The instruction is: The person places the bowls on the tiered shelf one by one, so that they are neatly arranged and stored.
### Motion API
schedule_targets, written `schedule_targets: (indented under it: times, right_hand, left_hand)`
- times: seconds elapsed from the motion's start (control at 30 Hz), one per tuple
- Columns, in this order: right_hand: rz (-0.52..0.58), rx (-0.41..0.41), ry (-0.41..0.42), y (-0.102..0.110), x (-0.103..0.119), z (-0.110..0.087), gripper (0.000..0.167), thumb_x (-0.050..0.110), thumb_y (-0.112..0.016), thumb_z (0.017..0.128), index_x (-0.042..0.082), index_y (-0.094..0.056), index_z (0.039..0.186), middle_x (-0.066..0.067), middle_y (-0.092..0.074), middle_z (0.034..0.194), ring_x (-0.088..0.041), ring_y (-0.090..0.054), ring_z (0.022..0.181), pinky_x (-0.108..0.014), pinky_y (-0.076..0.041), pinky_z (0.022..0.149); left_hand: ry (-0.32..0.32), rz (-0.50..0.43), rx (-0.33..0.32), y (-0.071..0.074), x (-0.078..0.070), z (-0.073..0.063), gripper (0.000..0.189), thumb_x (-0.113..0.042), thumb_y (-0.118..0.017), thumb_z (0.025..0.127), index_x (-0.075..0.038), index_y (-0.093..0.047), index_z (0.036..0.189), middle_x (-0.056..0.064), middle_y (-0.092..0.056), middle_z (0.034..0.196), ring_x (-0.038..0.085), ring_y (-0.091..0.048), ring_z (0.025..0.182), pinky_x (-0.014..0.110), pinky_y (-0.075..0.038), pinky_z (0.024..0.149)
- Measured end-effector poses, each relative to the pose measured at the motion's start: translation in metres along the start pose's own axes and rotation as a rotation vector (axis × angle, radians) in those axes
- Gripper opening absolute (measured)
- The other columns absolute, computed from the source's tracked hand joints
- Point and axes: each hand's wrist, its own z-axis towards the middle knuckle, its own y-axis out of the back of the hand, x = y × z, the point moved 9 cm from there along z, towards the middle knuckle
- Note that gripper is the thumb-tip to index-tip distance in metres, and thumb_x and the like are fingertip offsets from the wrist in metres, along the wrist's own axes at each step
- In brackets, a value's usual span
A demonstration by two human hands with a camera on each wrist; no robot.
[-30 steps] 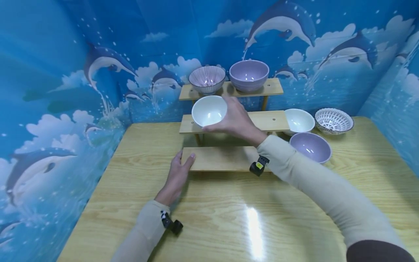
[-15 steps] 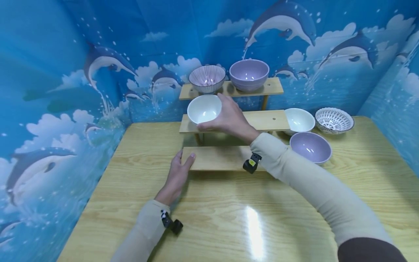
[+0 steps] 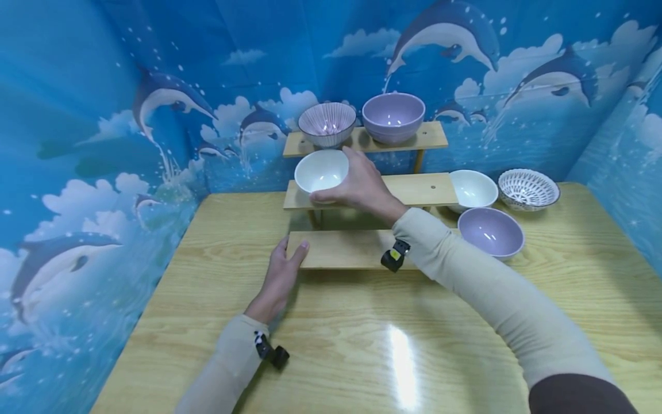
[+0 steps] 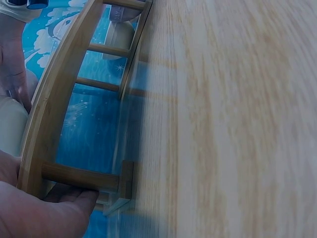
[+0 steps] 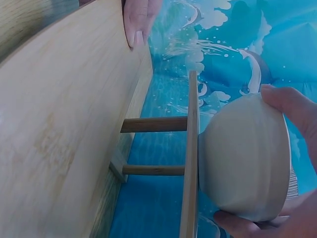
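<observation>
Left hand (image 3: 276, 279) curls round the end of a flat, wood-grained lower shelf (image 3: 346, 248); the right hand (image 3: 363, 185) pinches a smooth, glossy white bowl (image 3: 322, 169), its narrow foot against the left part of the middle shelf (image 3: 414, 188). Farther back, the top shelf (image 3: 433, 135) bears a finely striped bowl (image 3: 327, 122) and a deep, glazed purple bowl (image 3: 394, 116).

I can't make out a word, number or brand anywhere: not on the bowls (image 3: 394, 118), the shelves (image 3: 341, 250) or the backdrop (image 3: 310, 57), and the yellow patch (image 3: 395, 254) on the right wrist camera (image 3: 391, 263) shows nothing legible.
</observation>
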Motion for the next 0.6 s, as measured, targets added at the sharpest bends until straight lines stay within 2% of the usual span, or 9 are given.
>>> schedule_targets:
  times: [0.3,0.6]
  right_hand:
    - [0.021,0.013,-0.018,0.0004,-0.0040,0.0002,0.103,0.046,-0.091,0.071,0.006,-0.039,0.150,-0.012,-0.050,0.139,-0.025,-0.054,0.120,-0.040,-0.053,0.096]
    - [0.029,0.019,-0.016,0.0004,-0.0039,0.0001,0.106,0.046,-0.091,0.072,0.006,-0.036,0.152,-0.012,-0.049,0.140,-0.025,-0.053,0.120,-0.041,-0.053,0.097]
  left_hand:
    - [-0.011,-0.013,0.014,-0.0019,-0.0013,0.0003,0.083,-0.052,-0.056,0.101,-0.012,-0.017,0.162,0.007,-0.019,0.167,0.027,-0.015,0.153,0.050,-0.015,0.125]
    - [-0.001,0.000,0.015,-0.0020,-0.0012,0.0000,0.086,-0.053,-0.055,0.101,-0.011,-0.014,0.162,0.008,-0.015,0.168,0.027,-0.012,0.154,0.049,-0.014,0.125]
